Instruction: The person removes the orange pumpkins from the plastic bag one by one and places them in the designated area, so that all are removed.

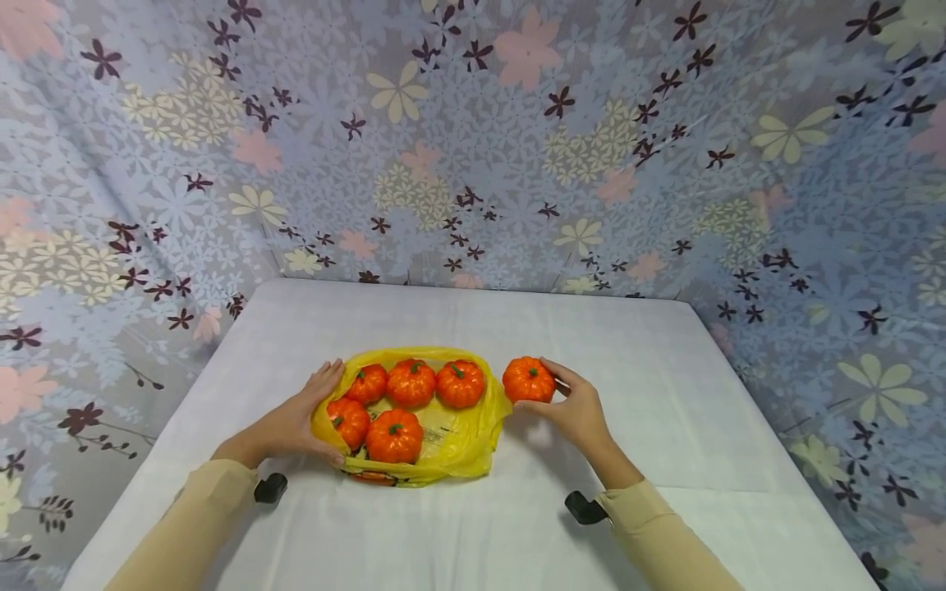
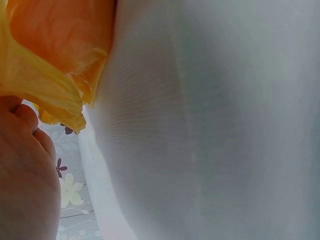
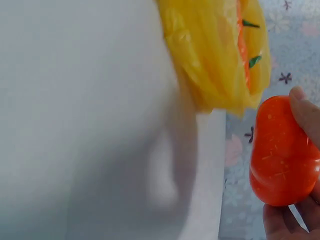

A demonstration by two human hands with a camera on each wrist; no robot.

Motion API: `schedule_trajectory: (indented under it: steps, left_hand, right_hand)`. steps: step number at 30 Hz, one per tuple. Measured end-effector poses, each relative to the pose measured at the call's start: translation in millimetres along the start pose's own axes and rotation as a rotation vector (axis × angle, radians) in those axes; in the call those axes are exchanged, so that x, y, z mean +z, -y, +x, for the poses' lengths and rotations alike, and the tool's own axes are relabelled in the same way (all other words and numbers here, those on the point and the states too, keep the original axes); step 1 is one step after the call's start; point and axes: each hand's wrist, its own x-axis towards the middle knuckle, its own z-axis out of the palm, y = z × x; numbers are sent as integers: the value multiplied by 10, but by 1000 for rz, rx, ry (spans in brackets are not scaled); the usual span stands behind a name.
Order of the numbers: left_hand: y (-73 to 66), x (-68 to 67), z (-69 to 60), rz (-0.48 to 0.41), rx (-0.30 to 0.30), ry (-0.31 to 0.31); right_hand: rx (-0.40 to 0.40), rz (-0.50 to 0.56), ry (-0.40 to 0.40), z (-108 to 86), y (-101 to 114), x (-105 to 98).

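Observation:
A yellow plastic bag [image 1: 451,460] lies spread wide on the table, with several small orange toy pumpkins [image 1: 395,436] with green stems in it. At its left side my left hand [image 1: 299,420] holds the bag's edge, thumb toward the front and fingers toward the back. In the left wrist view, fingers [image 2: 27,116] bend against the yellow plastic [image 2: 45,80]. Just right of the bag, my right hand [image 1: 580,410] grips another pumpkin [image 1: 528,380] between thumb and fingers. The right wrist view shows this pumpkin [image 3: 282,152] raised above the table, apart from the bag.
A white cloth covers the table [image 1: 591,328]. Behind and beside it hangs a flowered fabric [image 1: 473,164]. Black wrist mounts [image 1: 584,508] stick out by both sleeves.

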Motion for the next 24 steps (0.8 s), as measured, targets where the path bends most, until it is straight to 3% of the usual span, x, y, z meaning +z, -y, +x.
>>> schedule_trajectory:
  steps: [10, 24]
  left_hand:
    - [22, 26, 0, 17, 1, -9]
    - [-5, 26, 15, 22, -1, -5]
  right_hand:
    - [120, -34, -53, -47, -217, -235]
    - [175, -61, -166, -7, -452, -601]
